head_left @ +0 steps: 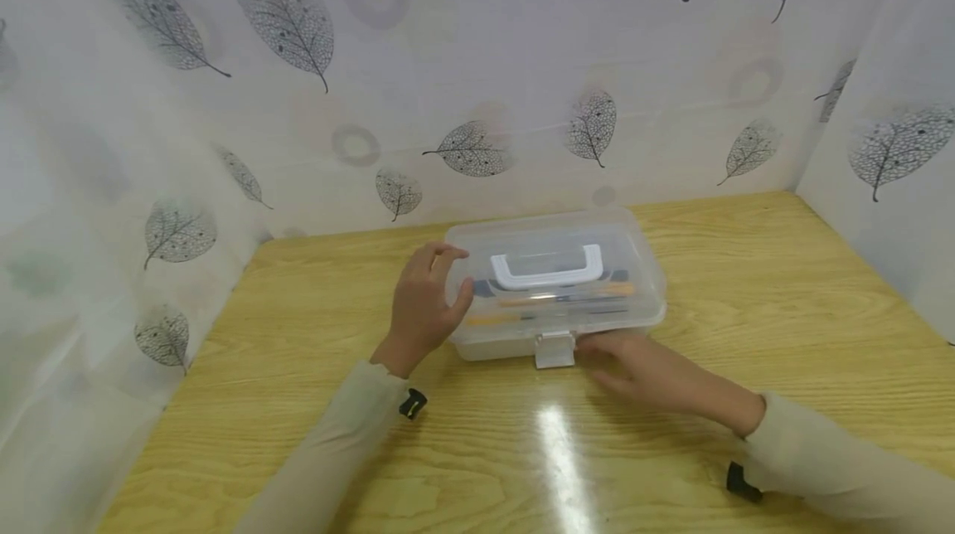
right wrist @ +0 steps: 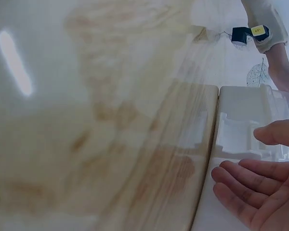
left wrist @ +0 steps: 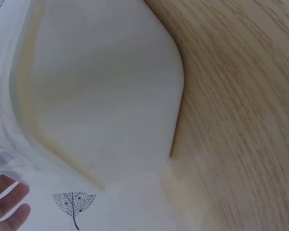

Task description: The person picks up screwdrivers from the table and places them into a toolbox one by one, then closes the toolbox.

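Note:
A clear plastic storage box [head_left: 477,347] with a translucent lid [head_left: 522,240] and a white carry handle [head_left: 548,277] sits on the table. Through the lid, orange and dark blue items show blurred. My left hand [head_left: 427,302] rests at the lid's left end, thumb and fingers spread over its edge. In the left wrist view, the box's white end wall [left wrist: 111,96] fills much of the picture. At the front, my right hand [head_left: 634,368] is beside the latch [head_left: 555,350]. Its thumb is right at the latch's side in the right wrist view, and the other fingers extend along the front wall.
The wooden table [head_left: 298,368] extends around the box, with a bright light reflection in front of it. White curtains [head_left: 522,61] printed with leaves stand behind the table and along both sides. Dark wrist straps [head_left: 413,404] show at the cuffs.

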`<control>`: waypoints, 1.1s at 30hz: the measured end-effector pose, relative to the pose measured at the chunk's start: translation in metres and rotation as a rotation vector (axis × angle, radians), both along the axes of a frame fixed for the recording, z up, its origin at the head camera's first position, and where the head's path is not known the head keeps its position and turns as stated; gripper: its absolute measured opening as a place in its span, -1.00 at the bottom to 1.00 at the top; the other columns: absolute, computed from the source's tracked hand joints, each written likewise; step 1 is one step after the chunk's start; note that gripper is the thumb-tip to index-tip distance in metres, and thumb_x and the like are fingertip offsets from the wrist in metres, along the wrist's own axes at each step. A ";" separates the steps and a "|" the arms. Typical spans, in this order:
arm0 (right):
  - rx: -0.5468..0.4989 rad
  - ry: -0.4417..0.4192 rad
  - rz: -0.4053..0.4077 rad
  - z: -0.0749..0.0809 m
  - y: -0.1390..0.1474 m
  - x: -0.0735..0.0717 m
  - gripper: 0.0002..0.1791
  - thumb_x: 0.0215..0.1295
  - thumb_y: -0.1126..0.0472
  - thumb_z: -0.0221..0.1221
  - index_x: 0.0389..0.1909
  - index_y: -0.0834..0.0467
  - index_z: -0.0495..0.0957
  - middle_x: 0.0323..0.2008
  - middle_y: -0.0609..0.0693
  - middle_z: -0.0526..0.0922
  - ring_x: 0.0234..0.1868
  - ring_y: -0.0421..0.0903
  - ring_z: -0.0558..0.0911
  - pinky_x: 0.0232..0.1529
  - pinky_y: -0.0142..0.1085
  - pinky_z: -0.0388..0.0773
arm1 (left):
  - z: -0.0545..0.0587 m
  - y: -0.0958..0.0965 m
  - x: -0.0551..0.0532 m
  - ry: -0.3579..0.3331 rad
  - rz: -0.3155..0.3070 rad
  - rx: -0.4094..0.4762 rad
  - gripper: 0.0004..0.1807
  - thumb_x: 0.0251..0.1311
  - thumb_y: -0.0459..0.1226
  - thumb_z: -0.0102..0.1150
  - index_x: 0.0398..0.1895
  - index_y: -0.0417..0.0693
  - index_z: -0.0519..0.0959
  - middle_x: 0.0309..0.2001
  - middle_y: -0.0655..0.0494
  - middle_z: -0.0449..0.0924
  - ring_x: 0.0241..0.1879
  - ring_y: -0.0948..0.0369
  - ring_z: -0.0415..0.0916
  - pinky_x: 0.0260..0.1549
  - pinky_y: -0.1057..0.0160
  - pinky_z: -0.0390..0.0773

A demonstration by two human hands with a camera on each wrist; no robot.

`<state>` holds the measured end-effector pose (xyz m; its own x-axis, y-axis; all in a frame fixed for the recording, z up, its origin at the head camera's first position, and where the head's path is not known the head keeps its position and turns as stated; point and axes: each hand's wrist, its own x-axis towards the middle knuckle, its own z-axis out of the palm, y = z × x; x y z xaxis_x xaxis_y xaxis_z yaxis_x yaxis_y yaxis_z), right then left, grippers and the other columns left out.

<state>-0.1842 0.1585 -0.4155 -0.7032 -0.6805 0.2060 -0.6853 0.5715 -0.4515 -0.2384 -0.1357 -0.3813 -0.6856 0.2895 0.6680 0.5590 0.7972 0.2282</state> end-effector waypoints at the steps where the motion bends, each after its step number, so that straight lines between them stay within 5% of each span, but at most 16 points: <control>1: -0.015 -0.023 0.000 0.000 0.001 -0.001 -0.69 0.13 0.35 0.22 -0.06 0.25 0.55 -0.09 0.06 0.66 -0.07 -0.02 0.64 -0.04 -0.15 0.60 | 0.000 0.000 0.000 -0.001 -0.001 0.001 -0.68 0.07 -0.21 0.11 -0.10 -0.14 0.56 -0.13 -0.07 0.53 -0.13 0.03 0.51 -0.12 0.07 0.54; 10: -0.204 -0.265 0.079 -0.004 0.008 -0.005 -0.69 0.24 0.31 0.17 -0.02 0.36 0.51 -0.02 0.26 0.60 -0.04 0.12 0.62 -0.03 -0.22 0.61 | 0.000 0.001 0.001 -0.002 0.006 -0.003 -0.68 0.08 -0.20 0.11 -0.10 -0.14 0.56 -0.13 -0.07 0.53 -0.13 0.03 0.51 -0.12 0.08 0.55; 16: -0.406 -0.577 0.150 -0.009 0.013 -0.009 -0.68 0.34 0.33 0.05 0.02 0.45 0.45 -0.04 0.37 0.57 -0.03 -0.17 0.64 0.01 -0.41 0.57 | -0.001 0.000 0.000 0.000 0.007 -0.001 -0.68 0.08 -0.21 0.11 -0.11 -0.15 0.56 -0.14 -0.07 0.53 -0.13 0.03 0.51 -0.13 0.08 0.55; 22: -0.525 -0.827 0.136 -0.008 0.021 -0.006 -0.65 0.42 0.32 -0.07 0.10 0.44 0.39 -0.01 0.11 0.63 0.00 -0.18 0.62 0.06 -0.29 0.56 | -0.001 0.000 0.001 0.001 0.004 0.002 -0.68 0.09 -0.20 0.09 -0.10 -0.15 0.56 -0.14 -0.06 0.52 -0.13 0.03 0.50 -0.13 0.08 0.55; 29: -0.616 -0.816 0.156 -0.005 0.020 -0.004 -0.63 0.37 0.38 -0.03 0.12 0.51 0.31 -0.03 -0.09 0.64 -0.01 -0.22 0.62 0.06 -0.26 0.56 | 0.000 0.000 0.001 -0.003 -0.001 0.009 -0.68 0.10 -0.20 0.08 -0.10 -0.15 0.56 -0.14 -0.06 0.52 -0.12 0.03 0.50 -0.13 0.07 0.54; 33: -0.613 -0.783 0.063 -0.001 0.014 -0.002 -0.61 0.31 0.34 0.08 0.06 0.53 0.36 -0.11 -0.16 0.67 -0.08 -0.25 0.64 0.00 -0.32 0.59 | -0.001 0.001 0.001 -0.002 -0.002 0.009 -0.68 0.10 -0.21 0.09 -0.10 -0.15 0.56 -0.14 -0.07 0.53 -0.12 0.03 0.50 -0.13 0.07 0.54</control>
